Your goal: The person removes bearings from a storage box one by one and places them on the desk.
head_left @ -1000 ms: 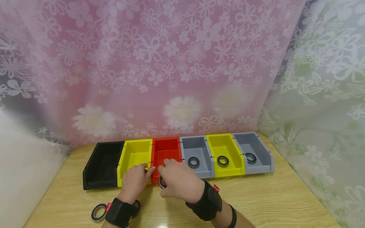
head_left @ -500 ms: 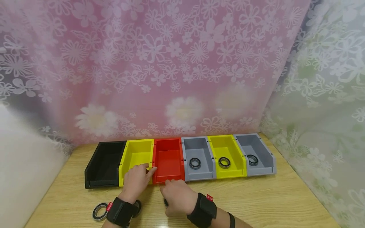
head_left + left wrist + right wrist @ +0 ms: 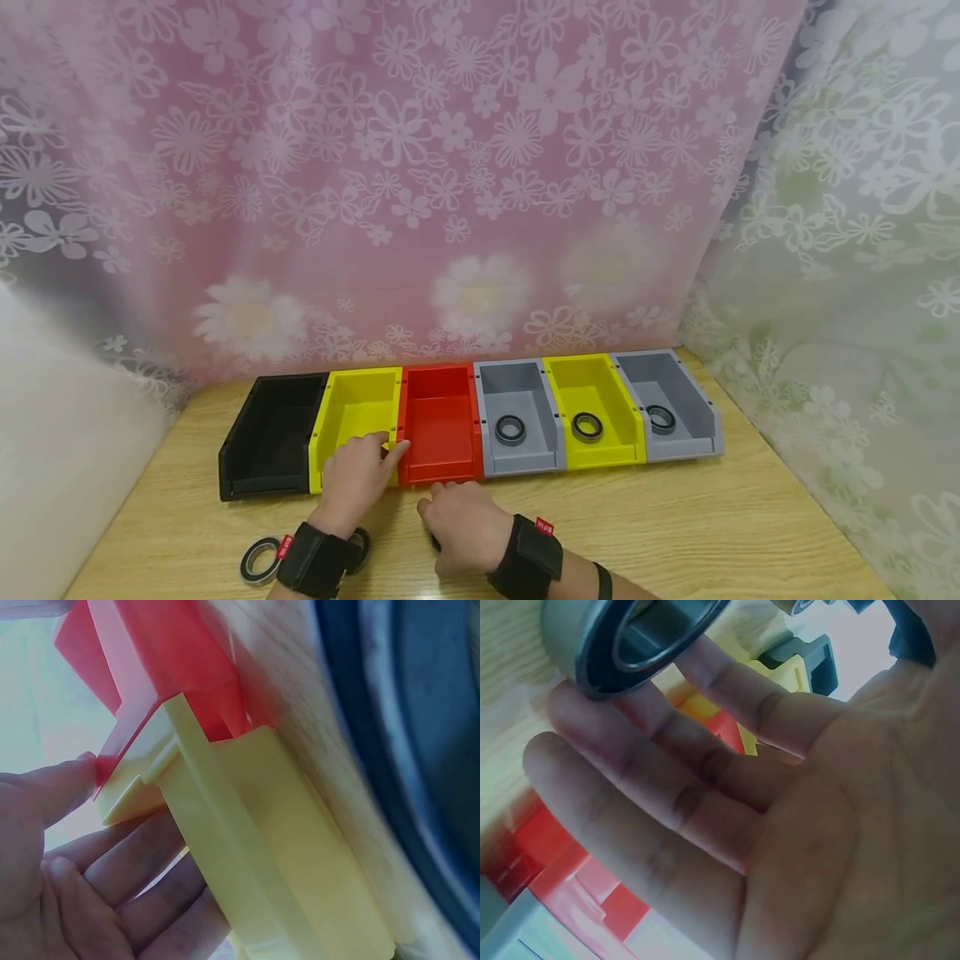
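Observation:
My left hand (image 3: 354, 479) grips the front of the wall where the yellow bin (image 3: 367, 400) meets the red bin (image 3: 442, 425). In the left wrist view its thumb presses the red side, with the fingers inside the yellow bin (image 3: 255, 802). Just in front of the red bin, my right hand (image 3: 467, 525) holds a ball bearing (image 3: 600, 671) at its fingertips, low over the table; only the bearing's dark edge shows in the head view. One bearing (image 3: 260, 560) lies on the table left of my left wrist, and another (image 3: 363, 546) is partly hidden behind that wristband.
A black bin (image 3: 273, 437) ends the row on the left. To the right stand a grey bin (image 3: 517, 383), a second yellow bin (image 3: 581, 379) and another grey bin (image 3: 660, 375), each with one bearing in it. A floral curtain (image 3: 480, 208) hangs behind.
My right hand has drawn back from the red bin's front to the table before it, bringing the bearing along, and has hardly moved since. The left hand keeps its place.

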{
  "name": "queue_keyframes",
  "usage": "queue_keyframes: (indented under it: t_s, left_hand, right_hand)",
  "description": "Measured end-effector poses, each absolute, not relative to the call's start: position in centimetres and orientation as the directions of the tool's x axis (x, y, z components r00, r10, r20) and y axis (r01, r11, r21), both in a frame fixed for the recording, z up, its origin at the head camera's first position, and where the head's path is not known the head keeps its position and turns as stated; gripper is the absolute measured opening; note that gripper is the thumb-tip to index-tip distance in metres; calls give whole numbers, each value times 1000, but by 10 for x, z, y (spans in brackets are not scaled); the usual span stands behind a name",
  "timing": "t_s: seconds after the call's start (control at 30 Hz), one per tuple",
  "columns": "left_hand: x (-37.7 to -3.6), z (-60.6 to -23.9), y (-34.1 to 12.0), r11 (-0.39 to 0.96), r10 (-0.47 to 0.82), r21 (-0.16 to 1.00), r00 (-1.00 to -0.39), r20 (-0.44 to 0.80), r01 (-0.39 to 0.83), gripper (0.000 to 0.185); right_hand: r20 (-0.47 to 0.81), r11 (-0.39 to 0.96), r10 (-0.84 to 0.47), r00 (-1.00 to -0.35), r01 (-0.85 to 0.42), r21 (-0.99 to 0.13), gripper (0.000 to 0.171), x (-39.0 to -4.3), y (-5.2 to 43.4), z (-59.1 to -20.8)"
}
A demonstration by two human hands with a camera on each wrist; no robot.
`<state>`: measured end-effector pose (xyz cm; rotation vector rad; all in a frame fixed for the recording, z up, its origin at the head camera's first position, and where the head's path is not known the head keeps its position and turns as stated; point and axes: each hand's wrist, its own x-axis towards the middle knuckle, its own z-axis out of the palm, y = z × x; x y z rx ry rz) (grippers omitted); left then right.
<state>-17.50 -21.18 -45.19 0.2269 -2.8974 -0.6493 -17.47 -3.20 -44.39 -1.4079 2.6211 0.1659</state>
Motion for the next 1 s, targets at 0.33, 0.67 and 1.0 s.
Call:
queue_keyframes:
  t_s: [0.33, 0.67, 1.0]
  left_hand:
    - [-174, -450, -211, 891, -185, 439, -976, 113, -117, 35]
    - [-175, -448, -211, 890, -180, 442, -977, 118, -110, 35]
    - [-174, -450, -211, 897, -169, 432, -977, 133, -97, 32]
  right_hand:
    - [-183, 550, -810, -557, -830, 92, 52, -171, -33, -447]
    - [-202, 559, -799, -567, -823, 100, 52, -171, -33, -446]
    - [-206, 597, -791, -576, -800, -56, 47, -181, -23, -432]
